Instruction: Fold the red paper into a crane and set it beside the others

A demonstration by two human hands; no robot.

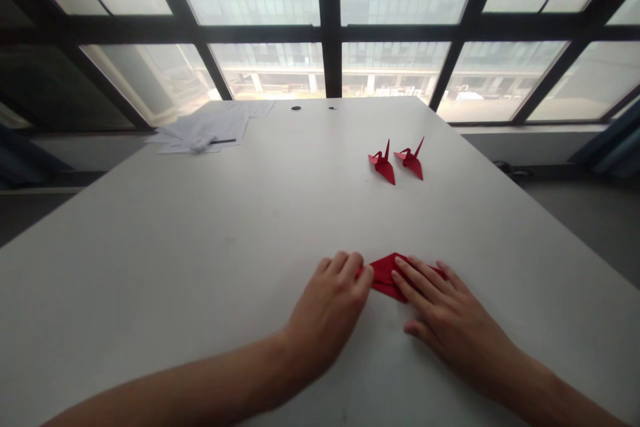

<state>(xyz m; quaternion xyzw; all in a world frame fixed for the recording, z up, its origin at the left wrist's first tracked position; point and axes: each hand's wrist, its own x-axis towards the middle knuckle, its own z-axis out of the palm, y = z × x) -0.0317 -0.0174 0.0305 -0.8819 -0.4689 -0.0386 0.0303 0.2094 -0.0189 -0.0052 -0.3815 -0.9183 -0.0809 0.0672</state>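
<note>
From where I'm standing, the near edge of the scene is all forearms, coming in from the near L & near R corners over a white table (200, 247). L hand (333, 307) is curled nearly closed, fingers bent w/ thumb up against them, pinching the L tip of a folded red paper (386, 273). R hand (445, 307) lies palm down, fingers long & nearly straight, thumb out to the L & near side; it's spread flat over the R part of the paper, gripping nothing I can see. The paper sits in the near part of the tabletop, R of centre, b/w the two hands, flat & pointed at the L end; its R end is mostly under the fingers. Farther off, R side, stand 2 red cranes, a left crane (384, 167) & a right crane (411, 163), just beside each other, necks up. Far L: loose white sheets (220, 123) overlapping, w/ a dark pen-like stick (223, 141) on them. Past the table's far edge, dark-framed windows (329, 33) w/ a pale bldg. outside.
</note>
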